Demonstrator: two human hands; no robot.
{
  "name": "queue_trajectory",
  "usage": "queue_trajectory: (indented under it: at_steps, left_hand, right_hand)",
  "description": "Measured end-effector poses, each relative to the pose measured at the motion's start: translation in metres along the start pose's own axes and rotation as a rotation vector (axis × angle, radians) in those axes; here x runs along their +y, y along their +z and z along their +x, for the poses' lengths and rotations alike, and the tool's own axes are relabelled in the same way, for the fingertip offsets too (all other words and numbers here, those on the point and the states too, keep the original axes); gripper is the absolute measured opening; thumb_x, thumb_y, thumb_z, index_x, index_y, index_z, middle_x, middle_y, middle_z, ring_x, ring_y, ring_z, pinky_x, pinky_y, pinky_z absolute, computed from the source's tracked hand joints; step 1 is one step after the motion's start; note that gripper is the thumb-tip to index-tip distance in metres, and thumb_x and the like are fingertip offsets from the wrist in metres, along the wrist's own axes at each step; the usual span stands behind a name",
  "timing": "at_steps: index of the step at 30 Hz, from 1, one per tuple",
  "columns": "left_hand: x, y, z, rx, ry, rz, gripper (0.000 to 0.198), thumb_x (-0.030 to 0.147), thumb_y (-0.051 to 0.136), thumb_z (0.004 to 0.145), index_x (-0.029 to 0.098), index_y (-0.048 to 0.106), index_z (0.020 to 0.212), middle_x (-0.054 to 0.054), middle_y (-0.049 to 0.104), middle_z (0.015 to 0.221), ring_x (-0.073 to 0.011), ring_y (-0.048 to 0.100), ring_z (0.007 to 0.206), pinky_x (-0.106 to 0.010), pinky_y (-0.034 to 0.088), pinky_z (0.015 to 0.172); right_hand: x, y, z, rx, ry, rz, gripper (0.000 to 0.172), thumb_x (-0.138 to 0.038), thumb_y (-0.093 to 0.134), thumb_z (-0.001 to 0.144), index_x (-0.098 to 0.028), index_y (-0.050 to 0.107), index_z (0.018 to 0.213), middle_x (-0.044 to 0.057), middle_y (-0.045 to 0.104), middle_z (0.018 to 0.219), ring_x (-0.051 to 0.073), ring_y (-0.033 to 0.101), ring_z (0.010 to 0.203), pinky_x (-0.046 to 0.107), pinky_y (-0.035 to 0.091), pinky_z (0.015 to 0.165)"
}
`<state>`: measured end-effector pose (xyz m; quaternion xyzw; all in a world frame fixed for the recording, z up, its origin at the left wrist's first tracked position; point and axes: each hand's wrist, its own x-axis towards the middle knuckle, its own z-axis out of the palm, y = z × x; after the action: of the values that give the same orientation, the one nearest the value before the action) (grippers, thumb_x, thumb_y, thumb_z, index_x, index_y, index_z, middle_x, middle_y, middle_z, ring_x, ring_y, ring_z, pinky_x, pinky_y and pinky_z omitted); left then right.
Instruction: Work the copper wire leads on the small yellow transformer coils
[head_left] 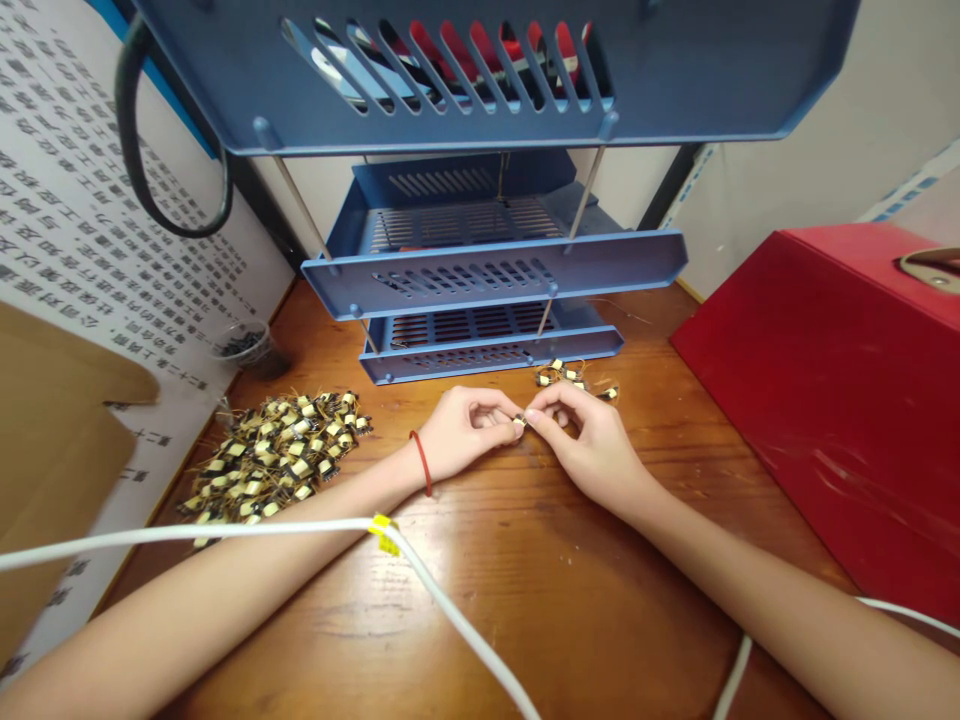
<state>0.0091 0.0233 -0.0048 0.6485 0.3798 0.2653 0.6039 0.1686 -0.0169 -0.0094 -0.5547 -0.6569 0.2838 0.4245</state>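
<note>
Bright even light; soft shadow under right hand [592, 450]; edges bowed.

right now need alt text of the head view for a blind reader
The left hand, with a red string, and the right hand pinch a tiny wired coil over a wooden desk. A heap of coils lies to the left, a smaller bunch by a blue tray rack.

A tiered blue plastic letter rack [495, 270] stands at the far edge of the wooden worktop [570, 590], before a pale wall [847, 130]. A poster printed with Chinese text [97, 200] fills the upper left of the frame, and a large red case [787, 420] sits at right.
</note>
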Motion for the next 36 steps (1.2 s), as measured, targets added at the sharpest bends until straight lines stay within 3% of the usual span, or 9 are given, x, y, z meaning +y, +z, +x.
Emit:
queue_trajectory:
  at_steps: [16, 29, 36]
  left_hand:
    - [-0.001, 0.000, 0.000, 0.002, 0.012, -0.002, 0.015, 0.022, 0.062, 0.066, 0.009, 0.065, 0.074, -0.002, 0.061, 0.060, -0.0089, 0.052, 0.053, -0.022, 0.044, 0.058]
    - [-0.003, 0.000, 0.000, -0.011, 0.005, -0.037, 0.027, 0.027, 0.065, 0.068, 0.009, 0.067, 0.088, -0.004, 0.064, 0.066, -0.0108, 0.057, 0.059, -0.023, 0.047, 0.062]
    - [-0.004, 0.000, 0.000, -0.009, 0.012, -0.097, 0.029, 0.029, 0.064, 0.072, 0.008, 0.065, 0.093, -0.004, 0.062, 0.068, -0.0097, 0.055, 0.060, -0.024, 0.046, 0.064]
  right_hand:
    - [0.002, 0.000, 0.001, -0.020, 0.013, 0.024, 0.007, -0.021, 0.054, 0.079, -0.019, 0.056, 0.072, 0.000, 0.055, 0.068, 0.013, 0.049, 0.061, 0.026, 0.039, 0.058]
    - [0.010, 0.001, 0.003, 0.068, 0.096, 0.214, 0.009, -0.028, 0.053, 0.081, -0.020, 0.052, 0.079, 0.000, 0.055, 0.074, 0.013, 0.052, 0.067, 0.027, 0.042, 0.062]
    - [0.006, -0.001, -0.001, 0.013, -0.004, 0.197, 0.012, -0.026, 0.050, 0.085, -0.022, 0.056, 0.094, 0.003, 0.056, 0.089, 0.016, 0.054, 0.081, 0.029, 0.043, 0.071]
